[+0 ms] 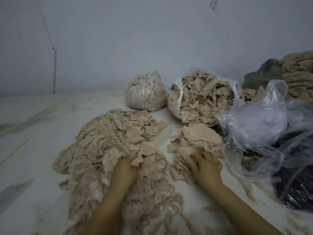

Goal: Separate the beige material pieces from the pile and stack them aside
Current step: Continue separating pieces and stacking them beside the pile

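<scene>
Gripping beige piece (149, 153) in left hand (124, 168); right hand (205, 165) pressing stack (196, 143).

The pile (108, 150) lies left of the stack (198, 143), two bags (145, 92) behind them.

Both bare forearms reach forward, the left hand (125, 168) with fingers curled under and the right hand (205, 165) palm down, fingers spread.

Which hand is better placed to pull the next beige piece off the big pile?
Left. The left hand already lies in the big pile, its fingers buried among the pieces, while the right hand rests on the smaller stack aside.
</scene>
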